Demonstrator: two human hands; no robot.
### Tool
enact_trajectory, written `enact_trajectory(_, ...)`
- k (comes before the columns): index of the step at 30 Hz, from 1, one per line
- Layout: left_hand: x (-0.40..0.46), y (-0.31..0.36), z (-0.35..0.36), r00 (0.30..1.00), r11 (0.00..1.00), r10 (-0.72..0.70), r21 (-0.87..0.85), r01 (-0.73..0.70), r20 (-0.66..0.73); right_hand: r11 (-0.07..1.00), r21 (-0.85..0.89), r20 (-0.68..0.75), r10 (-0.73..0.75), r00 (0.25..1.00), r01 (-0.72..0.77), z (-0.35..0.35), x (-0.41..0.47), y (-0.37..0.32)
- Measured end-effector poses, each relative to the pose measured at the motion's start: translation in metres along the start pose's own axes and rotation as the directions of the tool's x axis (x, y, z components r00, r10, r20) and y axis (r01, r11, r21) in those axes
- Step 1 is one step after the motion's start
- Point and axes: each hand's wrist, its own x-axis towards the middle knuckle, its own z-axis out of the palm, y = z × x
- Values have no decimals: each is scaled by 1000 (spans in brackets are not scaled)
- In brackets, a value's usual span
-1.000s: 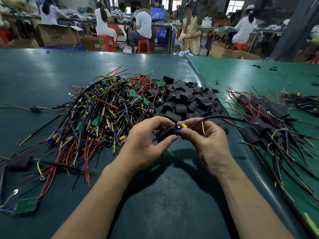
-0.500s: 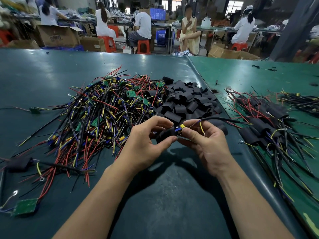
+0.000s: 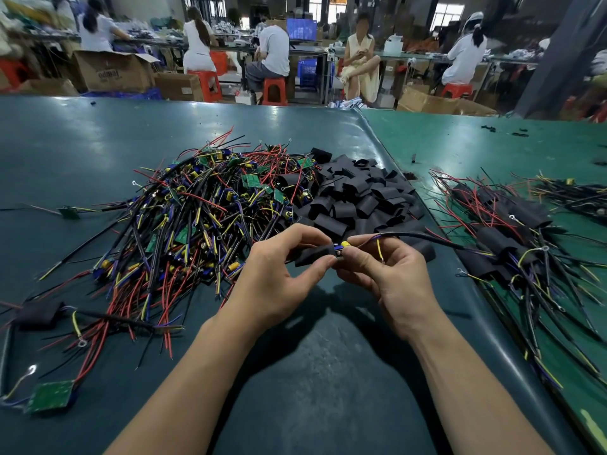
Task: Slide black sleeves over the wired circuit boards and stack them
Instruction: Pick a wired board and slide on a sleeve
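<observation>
Now | left hand (image 3: 276, 284) pinching soft, light black sleeve (image 3: 313, 254) | right hand (image 3: 387, 274) pinching stiff circuit board (image 3: 340, 249) end | probably best gripped by edges, wires fragile

Left hand (image 3: 279, 274) pinching, right hand (image 3: 391, 274) pinching

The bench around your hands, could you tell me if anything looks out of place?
A few units lie apart from the main wired-board pile: a bare green board near the left front edge, one sleeved piece beside it, and a small board far left.
</observation>
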Motion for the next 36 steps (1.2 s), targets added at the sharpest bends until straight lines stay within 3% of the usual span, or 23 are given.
enact_trajectory(7, 0, 0, 3, 997, 993, 75, 86, -75, 3, 995, -80, -42, -56, 998, 53, 1, 0, 1)
enact_trajectory(11, 1, 1, 2, 994, 991, 97, 101, -92, -43, 1000, -7, -12, -21, 1000, 21, 2, 1, 1)
enact_trajectory(17, -1, 7, 5, 983, 975, 184, 125, -182, -4, 981, 192, -69, 17, 997, -4, -1, 4, -5)
enact_trajectory(27, 1, 7, -8, 987, 992, 42, 121, -23, -153, 930, 366, -113, 79, 990, -33, -4, 6, -13)
enact_trajectory(36, 3, 1, -8, 978, 989, 126, 94, -111, -168, 959, 282, -79, 66, 995, -42, -4, 5, -10)
